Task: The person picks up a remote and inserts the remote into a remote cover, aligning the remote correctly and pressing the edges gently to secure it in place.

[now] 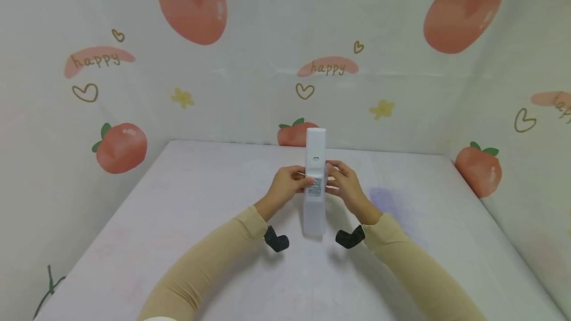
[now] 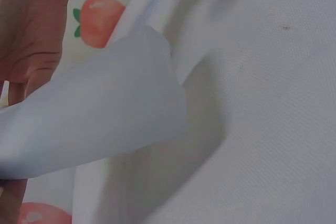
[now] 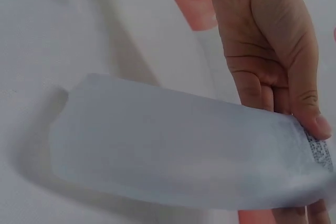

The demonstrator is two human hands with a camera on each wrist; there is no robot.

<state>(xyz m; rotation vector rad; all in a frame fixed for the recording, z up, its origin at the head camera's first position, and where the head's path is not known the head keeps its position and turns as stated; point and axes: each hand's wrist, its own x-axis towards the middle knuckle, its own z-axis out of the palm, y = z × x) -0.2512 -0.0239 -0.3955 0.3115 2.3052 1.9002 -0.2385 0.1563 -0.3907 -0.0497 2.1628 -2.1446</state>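
Note:
A long white remote control (image 1: 314,182) with a printed label on its back is held above the table, its far end tilted up toward the wall. My left hand (image 1: 289,184) grips its left side around the middle, thumb on the label. On the opposite side my right hand (image 1: 343,183) pinches the same stretch. In the left wrist view the remote control (image 2: 100,114) fills the middle with my left hand (image 2: 31,40) behind it. In the right wrist view my right hand (image 3: 273,51) curls over the remote control (image 3: 178,145), thumb by the label.
The white table (image 1: 187,212) runs back to a wall hung with a cloth of peach and "happy" prints (image 1: 327,67). A faint purple stain (image 1: 388,202) marks the table right of my hands. Black wrist camera mounts (image 1: 276,240) sit under both sleeves.

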